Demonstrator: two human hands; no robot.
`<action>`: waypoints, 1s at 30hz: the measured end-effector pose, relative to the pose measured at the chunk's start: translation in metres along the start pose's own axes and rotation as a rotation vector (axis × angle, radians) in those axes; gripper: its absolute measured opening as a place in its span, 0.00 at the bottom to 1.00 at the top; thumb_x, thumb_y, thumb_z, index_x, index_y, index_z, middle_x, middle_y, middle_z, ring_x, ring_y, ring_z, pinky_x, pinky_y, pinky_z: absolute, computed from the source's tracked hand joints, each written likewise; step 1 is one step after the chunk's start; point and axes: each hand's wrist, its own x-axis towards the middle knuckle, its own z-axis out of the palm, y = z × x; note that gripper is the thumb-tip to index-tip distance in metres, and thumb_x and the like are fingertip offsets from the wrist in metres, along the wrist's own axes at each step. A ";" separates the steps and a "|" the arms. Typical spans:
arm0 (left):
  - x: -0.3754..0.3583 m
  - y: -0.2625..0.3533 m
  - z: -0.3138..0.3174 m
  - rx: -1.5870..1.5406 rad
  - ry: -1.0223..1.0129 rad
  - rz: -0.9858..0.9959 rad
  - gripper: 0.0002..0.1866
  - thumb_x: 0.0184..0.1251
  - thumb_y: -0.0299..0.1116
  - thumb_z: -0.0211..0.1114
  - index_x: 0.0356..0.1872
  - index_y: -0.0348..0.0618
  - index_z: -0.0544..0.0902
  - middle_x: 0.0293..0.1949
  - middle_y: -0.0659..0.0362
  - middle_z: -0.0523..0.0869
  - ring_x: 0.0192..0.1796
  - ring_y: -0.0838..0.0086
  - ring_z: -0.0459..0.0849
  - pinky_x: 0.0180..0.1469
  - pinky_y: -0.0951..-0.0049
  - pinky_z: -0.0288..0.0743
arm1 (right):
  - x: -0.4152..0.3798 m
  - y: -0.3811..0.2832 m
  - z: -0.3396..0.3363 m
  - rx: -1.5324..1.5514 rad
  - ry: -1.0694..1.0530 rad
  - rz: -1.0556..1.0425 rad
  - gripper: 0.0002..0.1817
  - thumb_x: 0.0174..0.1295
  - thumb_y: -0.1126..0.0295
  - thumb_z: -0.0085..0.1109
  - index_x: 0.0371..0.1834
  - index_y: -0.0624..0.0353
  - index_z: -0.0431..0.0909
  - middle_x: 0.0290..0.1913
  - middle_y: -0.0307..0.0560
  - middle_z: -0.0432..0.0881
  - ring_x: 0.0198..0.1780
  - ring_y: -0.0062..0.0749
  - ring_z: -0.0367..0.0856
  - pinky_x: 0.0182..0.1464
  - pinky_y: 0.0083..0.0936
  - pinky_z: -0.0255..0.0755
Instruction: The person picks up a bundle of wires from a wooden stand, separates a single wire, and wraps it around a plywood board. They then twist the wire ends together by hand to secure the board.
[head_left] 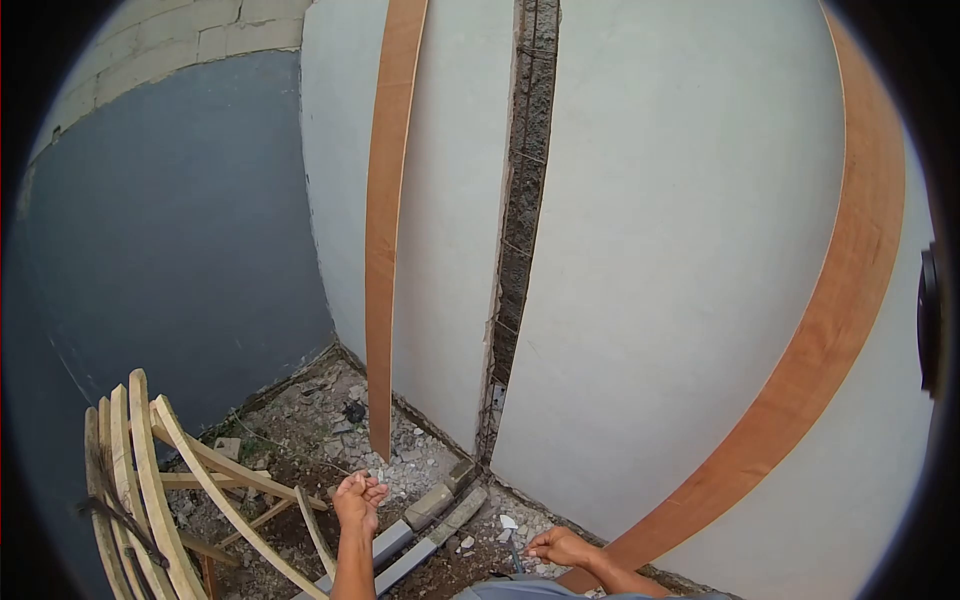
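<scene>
My left hand (358, 498) is raised in front of me, its fingers curled into a pinch. A thin wire (290, 449) runs from the rubble up to these fingertips. My right hand (562, 547) is lower and to the right, closed, with thumb and forefinger together; I cannot tell what it holds. A slim dark bluish object (515, 553) shows just left of its fingertips. Between the hands, two grey concrete posts (432, 505) lie side by side on the ground.
Wooden strips nailed into a frame (150, 490) stand at lower left. Two long brown boards (385, 200) (800, 400) lean on the white wall (680, 200). An open vertical channel (525, 180) with rebar splits that wall. Broken rubble (330, 410) covers the ground beside a grey wall (190, 230).
</scene>
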 end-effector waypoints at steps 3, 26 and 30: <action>-0.010 0.007 0.000 0.116 -0.072 -0.079 0.06 0.72 0.25 0.56 0.43 0.33 0.78 0.27 0.52 0.85 0.26 0.63 0.88 0.29 0.66 0.85 | -0.001 0.001 0.000 -0.316 0.304 0.020 0.14 0.66 0.58 0.62 0.41 0.57 0.87 0.29 0.59 0.83 0.32 0.50 0.82 0.39 0.40 0.73; -0.010 0.035 0.001 0.410 -0.186 -0.102 0.07 0.73 0.25 0.53 0.49 0.37 0.74 0.26 0.55 0.84 0.25 0.67 0.86 0.29 0.68 0.85 | 0.005 0.014 -0.027 0.074 0.454 0.211 0.15 0.62 0.62 0.68 0.27 0.65 0.83 0.17 0.40 0.74 0.19 0.23 0.65 0.25 0.27 0.62; 0.003 0.025 -0.014 0.574 -0.119 0.088 0.06 0.73 0.27 0.56 0.46 0.38 0.77 0.30 0.55 0.85 0.28 0.70 0.88 0.32 0.70 0.86 | -0.017 0.011 -0.043 0.792 0.183 0.166 0.10 0.63 0.68 0.68 0.29 0.64 0.85 0.18 0.32 0.74 0.18 0.16 0.63 0.22 0.19 0.56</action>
